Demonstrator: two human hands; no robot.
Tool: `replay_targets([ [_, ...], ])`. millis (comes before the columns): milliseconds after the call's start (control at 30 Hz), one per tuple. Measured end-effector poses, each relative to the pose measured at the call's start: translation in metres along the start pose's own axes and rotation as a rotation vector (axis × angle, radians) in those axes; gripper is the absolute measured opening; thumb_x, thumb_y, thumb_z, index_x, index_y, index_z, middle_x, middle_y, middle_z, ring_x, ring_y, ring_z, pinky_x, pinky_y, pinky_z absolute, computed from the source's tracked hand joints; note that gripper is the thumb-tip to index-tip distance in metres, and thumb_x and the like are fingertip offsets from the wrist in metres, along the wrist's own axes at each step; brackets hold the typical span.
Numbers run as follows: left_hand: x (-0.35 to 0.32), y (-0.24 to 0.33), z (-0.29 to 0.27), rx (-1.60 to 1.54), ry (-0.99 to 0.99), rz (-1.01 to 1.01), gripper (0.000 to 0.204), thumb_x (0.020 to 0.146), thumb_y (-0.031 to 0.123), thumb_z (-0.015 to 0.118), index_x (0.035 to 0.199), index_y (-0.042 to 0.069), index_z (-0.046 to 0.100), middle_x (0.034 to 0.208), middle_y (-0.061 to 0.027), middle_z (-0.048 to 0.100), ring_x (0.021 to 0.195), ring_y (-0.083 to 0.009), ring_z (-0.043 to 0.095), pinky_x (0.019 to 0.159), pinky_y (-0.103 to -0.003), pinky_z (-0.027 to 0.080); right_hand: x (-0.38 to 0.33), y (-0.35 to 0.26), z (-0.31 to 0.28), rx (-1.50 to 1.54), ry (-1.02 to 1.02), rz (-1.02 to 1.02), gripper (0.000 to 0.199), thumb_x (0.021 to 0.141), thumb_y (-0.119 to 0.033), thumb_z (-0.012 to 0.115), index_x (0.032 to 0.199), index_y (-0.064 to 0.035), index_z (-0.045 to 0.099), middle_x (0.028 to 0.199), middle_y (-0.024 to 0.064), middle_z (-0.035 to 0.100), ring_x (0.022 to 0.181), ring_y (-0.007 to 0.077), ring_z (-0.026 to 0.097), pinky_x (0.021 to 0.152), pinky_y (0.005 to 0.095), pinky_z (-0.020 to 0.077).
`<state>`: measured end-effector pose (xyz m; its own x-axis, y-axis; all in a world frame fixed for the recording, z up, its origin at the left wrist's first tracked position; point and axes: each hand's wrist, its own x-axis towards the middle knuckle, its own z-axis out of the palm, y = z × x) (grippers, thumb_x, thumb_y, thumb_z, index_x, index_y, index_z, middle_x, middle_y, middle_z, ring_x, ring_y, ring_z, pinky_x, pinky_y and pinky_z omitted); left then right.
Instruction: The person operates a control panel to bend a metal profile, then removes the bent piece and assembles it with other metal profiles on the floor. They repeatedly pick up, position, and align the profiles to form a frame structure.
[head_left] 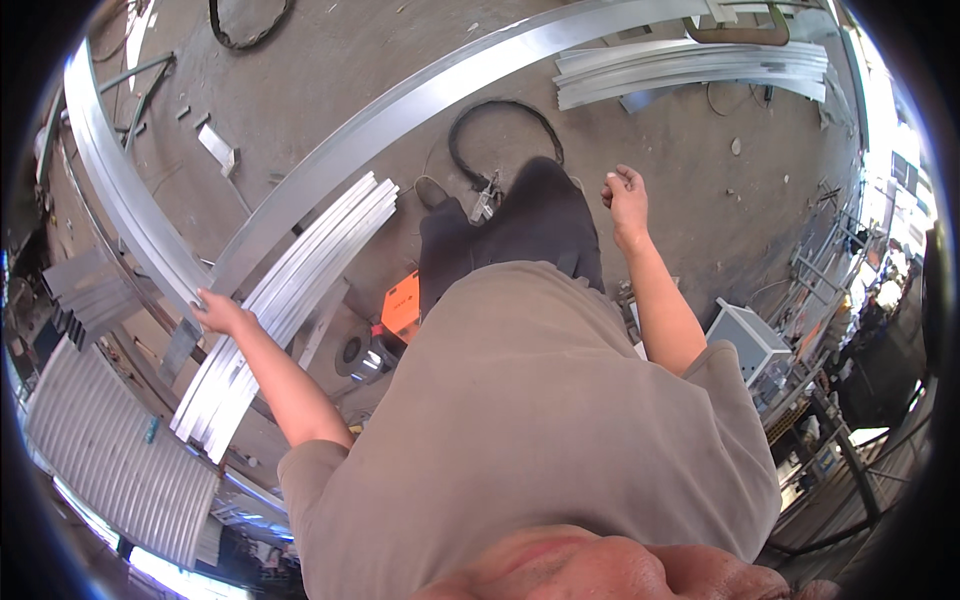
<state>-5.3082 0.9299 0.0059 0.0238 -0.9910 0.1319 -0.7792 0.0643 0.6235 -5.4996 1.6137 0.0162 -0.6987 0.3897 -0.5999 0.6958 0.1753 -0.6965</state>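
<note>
Both my arms out, left low and reaching, right raised free.

My left arm stretches out to the left, elbow nearly straight, and my left hand (222, 312) lies palm down with fingers spread flat, pressing on what is under it. My right arm bends at the elbow and rises toward the far side; my right hand (626, 196) hangs in the air, fingers loosely curled in, gripping nothing I can make out.

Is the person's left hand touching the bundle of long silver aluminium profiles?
Touching. The head view shows the left hand resting on the bundle of long silver aluminium profiles, fingers on the metal with no gap.
</note>
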Motion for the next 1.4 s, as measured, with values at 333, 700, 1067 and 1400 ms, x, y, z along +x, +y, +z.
replay_targets([
  [333, -0.419, 0.065, 0.014, 0.116, -0.937, 0.406, 0.036, 0.097, 0.014, 0.071, 0.130, 0.001, 0.066, 0.107, -0.0077, 0.063, 0.103, -0.0204, 0.059, 0.097, -0.036, 0.047, 0.147, 0.122, -0.101, -0.091, -0.137, 0.126, 0.051, 0.098, -0.016, 0.065, 0.143, 0.0024, 0.051, 0.091, 0.0041, 0.062, 0.077, 0.0123, 0.059, 0.069, 0.0275, 0.0481],
  [700, -0.609, 0.121, 0.338, 0.200, -1.384, 0.668, 0.041, 0.094, 0.012, 0.077, 0.133, 0.004, 0.067, 0.100, -0.0054, 0.074, 0.095, -0.0112, 0.066, 0.091, -0.029, 0.053, 0.474, 0.248, -0.076, 0.006, -0.123, -0.098, 0.041, 0.099, -0.024, 0.069, 0.132, -0.0009, 0.063, 0.095, 0.0027, 0.066, 0.085, 0.0107, 0.059, 0.077, 0.0284, 0.0502],
  [1067, -0.478, 0.056, 0.743, 0.709, -1.487, 0.917, 0.030, 0.106, 0.017, 0.055, 0.125, 0.002, 0.070, 0.086, -0.0004, 0.063, 0.084, -0.0111, 0.058, 0.085, -0.028, 0.048, 0.649, 0.389, 0.078, -0.102, -0.304, -0.218, 0.047, 0.099, -0.033, 0.066, 0.135, -0.0039, 0.064, 0.120, 0.0104, 0.071, 0.114, 0.0205, 0.065, 0.100, 0.0340, 0.0497],
  [1400, -0.317, -0.010, 0.888, 0.730, -1.247, 0.989, 0.050, 0.099, 0.032, 0.071, 0.138, 0.001, 0.064, 0.130, -0.0180, 0.070, 0.125, -0.0278, 0.063, 0.109, -0.039, 0.046, 0.678, 0.349, 0.214, -0.303, -0.455, -0.202, 0.041, 0.101, -0.030, 0.064, 0.132, -0.0042, 0.064, 0.117, 0.0103, 0.070, 0.109, 0.0193, 0.064, 0.097, 0.0339, 0.0507],
])
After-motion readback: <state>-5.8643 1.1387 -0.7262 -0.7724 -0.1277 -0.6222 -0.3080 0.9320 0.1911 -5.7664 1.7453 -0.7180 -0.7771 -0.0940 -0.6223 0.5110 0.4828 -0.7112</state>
